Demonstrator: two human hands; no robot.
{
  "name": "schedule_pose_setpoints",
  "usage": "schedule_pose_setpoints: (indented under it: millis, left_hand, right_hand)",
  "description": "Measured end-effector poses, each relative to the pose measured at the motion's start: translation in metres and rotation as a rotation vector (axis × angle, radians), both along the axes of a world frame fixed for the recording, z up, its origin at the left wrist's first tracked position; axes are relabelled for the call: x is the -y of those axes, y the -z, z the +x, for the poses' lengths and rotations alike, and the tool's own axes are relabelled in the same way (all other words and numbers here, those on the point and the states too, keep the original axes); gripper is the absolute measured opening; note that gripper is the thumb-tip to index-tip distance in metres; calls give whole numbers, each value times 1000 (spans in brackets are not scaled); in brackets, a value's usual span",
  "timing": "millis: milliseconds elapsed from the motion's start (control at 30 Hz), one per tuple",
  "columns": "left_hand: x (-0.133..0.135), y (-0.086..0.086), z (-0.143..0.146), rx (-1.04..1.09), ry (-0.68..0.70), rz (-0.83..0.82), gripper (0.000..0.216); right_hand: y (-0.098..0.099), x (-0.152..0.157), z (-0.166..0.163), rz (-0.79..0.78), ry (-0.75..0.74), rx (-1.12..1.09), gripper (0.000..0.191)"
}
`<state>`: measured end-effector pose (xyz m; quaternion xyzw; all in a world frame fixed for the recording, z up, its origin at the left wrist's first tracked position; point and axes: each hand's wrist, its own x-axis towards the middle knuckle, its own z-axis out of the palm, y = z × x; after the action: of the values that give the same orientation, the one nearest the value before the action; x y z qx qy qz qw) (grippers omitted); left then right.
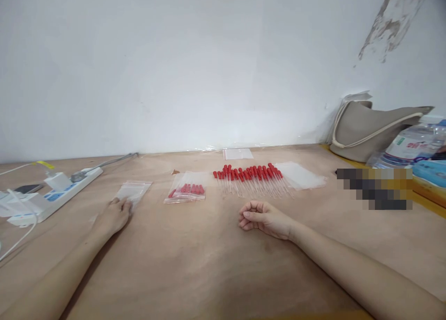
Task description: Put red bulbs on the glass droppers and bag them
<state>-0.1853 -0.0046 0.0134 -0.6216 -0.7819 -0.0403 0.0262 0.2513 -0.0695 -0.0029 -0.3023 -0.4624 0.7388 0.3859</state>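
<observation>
On the left of the table, my left hand (113, 215) lies with bent fingers over the near end of a clear zip bag (137, 191); the fingertips are partly hidden. My right hand (263, 218) rests on its side near the middle, its fingers curled in toward the thumb and nothing visible in them. Just beyond it lies a row of clear droppers with red bulbs (249, 176), side by side and bulbs pointing away. Between my hands, several red-bulbed droppers show through stacked clear zip bags (186, 194).
Flat translucent bags (301, 175) lie right of the droppers, and another bag (238, 153) sits by the wall. A power strip (59, 194) with chargers and cables is at left. A grey bag (372, 125), a plastic bottle (413, 143) and a blue pack (432, 171) stand at right.
</observation>
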Motion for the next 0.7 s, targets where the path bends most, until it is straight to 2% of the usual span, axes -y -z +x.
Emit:
schedule_pose_setpoints:
  millis: [133,167,233,333,433,533,633,700]
  left_hand:
    - [9,-22,13,26,-2,97,50]
    - [14,-30,23,53,90,164,50]
    - [26,-47,53,148,366,279,49]
    - [47,-60,115,279,786,182,43]
    - [63,-52,174,309,1022,54,39]
    - [71,-30,210,297,1193,-23,40]
    - [72,-11,220,329,1214,28,41]
    - [73,-5,219,402,1189,89,37]
  right_hand:
    - [-1,0,1,1,1,1,22]
    - [-2,0,1,2,2,2,23]
    - [-4,1,0,8,11,2,24]
    - [-6,6,-3,34,84,9,26]
    - [-7,11,-4,114,223,103,23]
    - [-10,7,2,314,384,349,19]
    - [-17,-15,19,597,540,706,13]
    - [-24,-38,31,727,627,957,11]
